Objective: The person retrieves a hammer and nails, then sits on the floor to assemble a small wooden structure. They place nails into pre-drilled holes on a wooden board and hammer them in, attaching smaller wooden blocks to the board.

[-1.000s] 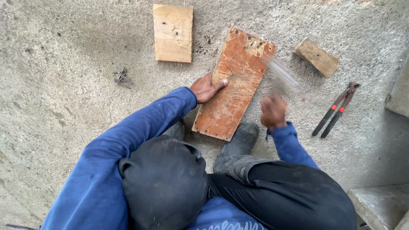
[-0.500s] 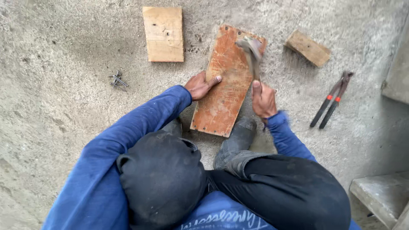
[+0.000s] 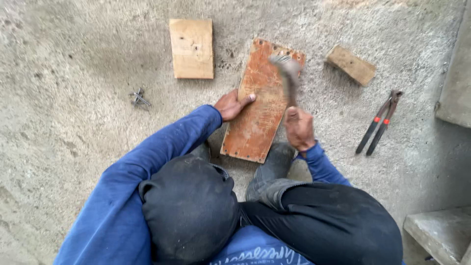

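A crouching person pins a reddish board (image 3: 260, 103) flat on the concrete floor (image 3: 73, 73) with the left hand (image 3: 230, 104), fingers spread, while the right hand (image 3: 299, 128), grip clamped on a hammer (image 3: 287, 73), strikes near the board's far end, so the work seems mid-hammering, and the next blow needs the board steady.

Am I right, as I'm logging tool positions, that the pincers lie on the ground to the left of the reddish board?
Not quite. In the head view the pincers lie on the ground to the right of the reddish board, beyond the right hand and its hammer.
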{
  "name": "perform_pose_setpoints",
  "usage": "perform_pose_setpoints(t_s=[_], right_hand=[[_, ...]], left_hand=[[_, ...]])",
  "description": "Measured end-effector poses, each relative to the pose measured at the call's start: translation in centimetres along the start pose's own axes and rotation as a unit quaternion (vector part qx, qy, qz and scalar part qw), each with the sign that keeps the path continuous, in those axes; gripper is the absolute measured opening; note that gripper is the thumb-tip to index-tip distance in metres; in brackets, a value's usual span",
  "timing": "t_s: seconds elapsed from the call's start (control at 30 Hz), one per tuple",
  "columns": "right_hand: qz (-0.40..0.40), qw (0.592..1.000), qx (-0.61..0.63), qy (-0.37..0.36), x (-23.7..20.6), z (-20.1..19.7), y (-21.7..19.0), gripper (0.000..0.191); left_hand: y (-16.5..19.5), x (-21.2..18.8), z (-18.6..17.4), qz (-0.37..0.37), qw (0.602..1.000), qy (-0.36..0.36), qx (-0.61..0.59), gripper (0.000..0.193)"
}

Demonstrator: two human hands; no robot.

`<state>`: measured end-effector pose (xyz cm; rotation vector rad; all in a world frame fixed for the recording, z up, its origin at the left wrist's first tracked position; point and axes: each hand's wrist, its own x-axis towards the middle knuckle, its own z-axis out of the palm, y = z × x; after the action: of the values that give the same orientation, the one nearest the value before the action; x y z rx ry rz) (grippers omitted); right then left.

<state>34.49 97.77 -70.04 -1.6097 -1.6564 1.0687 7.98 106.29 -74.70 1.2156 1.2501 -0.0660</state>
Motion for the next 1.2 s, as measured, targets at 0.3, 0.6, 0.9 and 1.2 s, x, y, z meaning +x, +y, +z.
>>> perform_pose_setpoints(t_s=[0.3,0.6,0.9,1.2], right_hand=[[0.081,0.989,-0.126,0.002,-0.5,-1.9,0.2,0.064],[0.060,0.972,0.200,0.112,1.0,-1.8,-0.5,0.048],[0.077,0.976,0.142,0.148,1.4,-1.5,-1.7,0.067],[0.072,0.993,-0.028,0.088,1.1,-2.3,-1.7,0.064]], left_hand=[[-0.1,-0.2,0.1,0.004,1.000,-0.009,-0.025,0.087],[-0.5,0.0,0.0,-0.025,1.000,0.007,-0.004,0.087],[-0.6,0.2,0.1,-0.023,1.000,0.012,-0.006,0.088],[-0.2,-0.4,0.6,-0.002,1.000,0.015,-0.024,0.082]])
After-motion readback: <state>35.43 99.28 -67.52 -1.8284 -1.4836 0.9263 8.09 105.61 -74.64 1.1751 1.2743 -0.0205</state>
